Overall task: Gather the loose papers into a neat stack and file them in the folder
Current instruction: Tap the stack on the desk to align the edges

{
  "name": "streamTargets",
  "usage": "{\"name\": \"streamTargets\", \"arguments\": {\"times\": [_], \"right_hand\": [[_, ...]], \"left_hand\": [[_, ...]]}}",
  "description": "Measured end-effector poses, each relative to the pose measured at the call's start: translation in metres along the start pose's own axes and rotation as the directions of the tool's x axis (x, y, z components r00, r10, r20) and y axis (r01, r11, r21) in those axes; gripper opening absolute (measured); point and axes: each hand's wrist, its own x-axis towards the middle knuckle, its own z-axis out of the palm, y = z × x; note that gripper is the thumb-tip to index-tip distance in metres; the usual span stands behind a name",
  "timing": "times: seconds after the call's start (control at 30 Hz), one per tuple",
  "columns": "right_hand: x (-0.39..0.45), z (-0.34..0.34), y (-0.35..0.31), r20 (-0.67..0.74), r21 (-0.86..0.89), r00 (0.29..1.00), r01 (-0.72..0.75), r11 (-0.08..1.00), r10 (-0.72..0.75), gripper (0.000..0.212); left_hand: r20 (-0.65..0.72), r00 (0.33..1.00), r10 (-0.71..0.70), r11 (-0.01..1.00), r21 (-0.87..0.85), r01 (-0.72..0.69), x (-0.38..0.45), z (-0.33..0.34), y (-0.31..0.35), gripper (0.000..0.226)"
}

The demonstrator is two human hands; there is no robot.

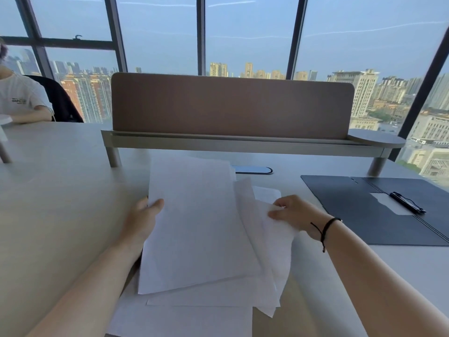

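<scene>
Several white loose papers (194,229) lie fanned and overlapping in front of me on the desk. My left hand (143,220) grips the left edge of the top sheet, thumb on top, lifting it off the desk. My right hand (296,212), with a black cord on its wrist, pinches the upper corner of a crumpled sheet (277,242) on the right side of the pile. A dark folder (359,215) lies open on the desk to the right, with a black clip (407,202) on its inner spine.
A brown divider panel (230,105) on a raised grey shelf (243,144) crosses the back of the desk. A cable port (252,170) sits under it. Another person in a white shirt (17,98) sits at far left. Windows stand behind.
</scene>
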Motion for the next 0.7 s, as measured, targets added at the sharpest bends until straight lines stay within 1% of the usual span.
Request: {"name": "streamTargets", "arguments": {"times": [0.07,0.1,0.13,0.17,0.23,0.33,0.43,0.47,0.5,0.53,0.57,0.6,0.63,0.67,0.7], "right_hand": [[-0.01,-0.003,0.012,-0.09,0.222,0.996,0.029,0.975,-0.009,0.012],[-0.016,-0.004,0.017,-0.123,0.353,0.992,0.037,0.935,0.008,0.012],[-0.022,-0.005,0.022,-0.141,0.463,0.989,0.034,0.886,0.035,0.012],[-0.028,-0.005,0.026,-0.139,0.527,0.989,0.027,0.85,0.055,0.014],[-0.038,-0.002,0.029,-0.059,0.534,0.997,-0.006,0.845,0.044,0.017],[-0.048,0.012,0.019,0.129,0.467,0.992,-0.054,0.883,-0.007,0.02],[-0.059,0.034,0.004,0.318,0.349,0.948,-0.1,0.932,-0.018,0.021],[-0.062,0.039,0.0,0.357,0.314,0.934,-0.094,0.945,-0.026,0.02],[-0.064,0.04,-0.005,0.352,0.297,0.935,-0.074,0.952,-0.037,0.019],[-0.064,0.039,-0.008,0.287,0.307,0.957,-0.046,0.951,-0.046,0.02],[-0.059,0.035,-0.008,0.154,0.339,0.987,-0.019,0.941,-0.036,0.022],[-0.052,0.03,-0.005,-0.007,0.387,1.0,0.005,0.922,-0.002,0.024],[-0.045,0.023,0.0,-0.16,0.427,0.986,0.026,0.904,0.047,0.03],[-0.041,0.017,0.003,-0.262,0.463,0.96,0.036,0.886,0.099,0.037],[-0.04,0.012,0.006,-0.3,0.509,0.942,0.024,0.86,0.151,0.042]], "left_hand": [[-0.05,0.997,-0.053,0.996,-0.07,0.049,0.006,-0.003,-0.003,0.015],[-0.075,0.994,-0.076,0.992,-0.11,0.067,0.009,-0.006,-0.004,0.012],[-0.086,0.992,-0.093,0.987,-0.137,0.08,0.011,-0.007,-0.005,0.013],[-0.091,0.989,-0.114,0.979,-0.18,0.096,0.012,-0.007,-0.005,0.017],[-0.092,0.988,-0.124,0.973,-0.208,0.102,0.013,-0.005,-0.007,0.021],[-0.096,0.986,-0.134,0.969,-0.222,0.11,0.015,0.0,-0.009,0.027],[-0.071,0.98,-0.184,0.956,-0.245,0.161,0.016,-0.001,-0.009,0.022],[-0.064,0.98,-0.187,0.956,-0.239,0.167,0.016,-0.001,-0.009,0.018],[-0.061,0.981,-0.184,0.959,-0.228,0.166,0.015,-0.002,-0.008,0.011],[-0.063,0.982,-0.177,0.964,-0.212,0.16,0.014,-0.003,-0.008,0.006],[-0.07,0.983,-0.172,0.969,-0.195,0.155,0.013,-0.005,-0.008,0.007],[-0.066,0.984,-0.168,0.971,-0.182,0.153,0.015,-0.006,-0.009,0.009],[-0.058,0.983,-0.175,0.971,-0.174,0.163,0.015,-0.007,-0.009,0.012],[-0.048,0.982,-0.181,0.97,-0.172,0.171,0.017,-0.009,-0.01,0.01],[-0.043,0.982,-0.185,0.969,-0.174,0.175,0.017,-0.009,-0.009,0.008]]}}
